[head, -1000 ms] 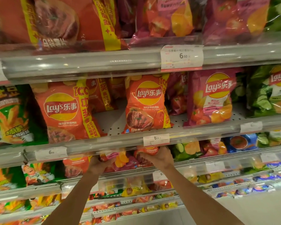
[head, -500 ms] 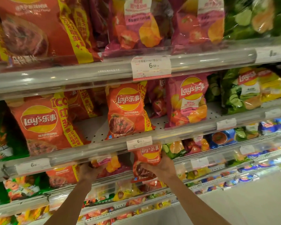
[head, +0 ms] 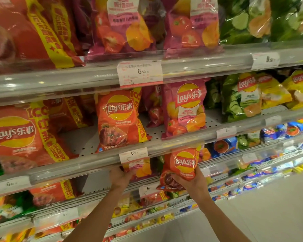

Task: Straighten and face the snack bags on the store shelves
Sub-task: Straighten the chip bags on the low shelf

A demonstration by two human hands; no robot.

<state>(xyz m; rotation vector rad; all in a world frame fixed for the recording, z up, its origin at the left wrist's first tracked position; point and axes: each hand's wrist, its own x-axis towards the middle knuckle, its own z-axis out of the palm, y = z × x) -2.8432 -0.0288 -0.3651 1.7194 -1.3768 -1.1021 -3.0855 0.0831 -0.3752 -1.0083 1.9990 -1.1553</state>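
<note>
My right hand grips a small orange-red Lay's bag from below, lifted clear of the third shelf with its logo facing me. My left hand reaches under the shelf edge and holds a pink tomato-flavour bag that stands on that shelf; its fingers are partly hidden behind the bag. On the shelf above stand an orange-red Lay's bag, a pink Lay's bag and a larger orange-red bag at the left.
A clear shelf rail with a 6.50 price tag runs just above my hands. Green cucumber bags and yellow bags fill the right. Blue packs lie lower right. Grey floor is at the bottom right.
My right hand has pulled the orange-red bag out and up from the third shelf, turning its front to me. The view has shifted left and closer. My left hand stays on the pink bag.
</note>
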